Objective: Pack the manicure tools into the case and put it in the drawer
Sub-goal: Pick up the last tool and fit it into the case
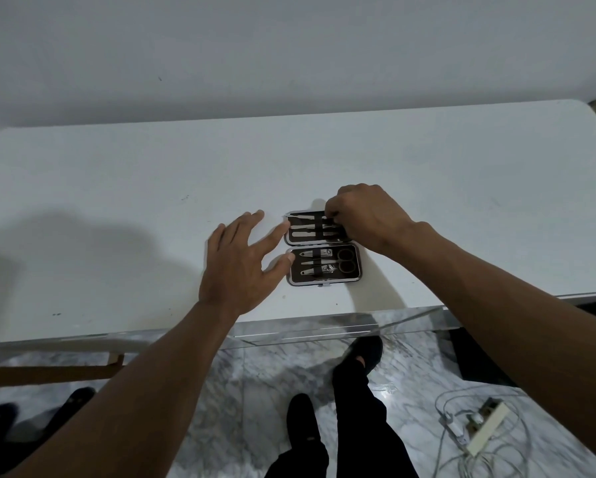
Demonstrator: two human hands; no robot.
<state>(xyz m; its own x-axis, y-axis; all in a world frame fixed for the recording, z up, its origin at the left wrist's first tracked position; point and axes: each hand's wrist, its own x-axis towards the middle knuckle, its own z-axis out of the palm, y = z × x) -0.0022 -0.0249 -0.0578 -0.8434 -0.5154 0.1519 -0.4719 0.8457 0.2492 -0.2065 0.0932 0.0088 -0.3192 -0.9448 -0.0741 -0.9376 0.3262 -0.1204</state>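
Note:
A small dark manicure case lies open on the white table, both halves flat. The near half holds nail clippers and small scissors under an elastic strap. The far half holds slim metal tools. My right hand rests over the far half's right end, its fingertips pinched on a thin metal tool at the top edge. My left hand lies spread beside the case's left side, with index finger and thumb touching the two halves.
A clear drawer front or shelf juts out under the table's near edge. Below are a marble floor, my legs and dark shoes, and a power strip with tangled white cables at the lower right.

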